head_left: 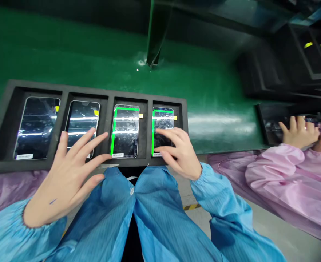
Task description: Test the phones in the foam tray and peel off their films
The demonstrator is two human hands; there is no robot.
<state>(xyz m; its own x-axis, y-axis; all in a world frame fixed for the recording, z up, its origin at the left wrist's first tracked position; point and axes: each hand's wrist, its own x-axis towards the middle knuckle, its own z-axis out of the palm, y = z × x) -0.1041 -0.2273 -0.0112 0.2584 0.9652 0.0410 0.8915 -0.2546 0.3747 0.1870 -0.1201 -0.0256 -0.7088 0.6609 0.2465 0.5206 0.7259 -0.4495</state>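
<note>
Before me lies a black foam tray [146, 162] with a row of compartments, each holding a smartphone. The far-left smartphone [37, 127] and its neighbour [81, 125] have dark screens. Green bars edge the screens of the third smartphone [125, 136] and the right-hand smartphone [163, 122]. Every phone carries a small yellow tab. My left hand [70, 171] is spread over the front of the second compartment, fingers apart, hiding that phone's lower part. Over the right-hand phone, my right hand [178, 151] has its thumb and forefinger apart, fingertips at the screen; whether they touch is unclear.
The tray rests on a green tabletop [217, 127]. A dark upright post [156, 40] stands behind it. At right, a person in pink sleeves [277, 163] works over another black tray [269, 127]. Dark boxes [280, 62] stand at the back right.
</note>
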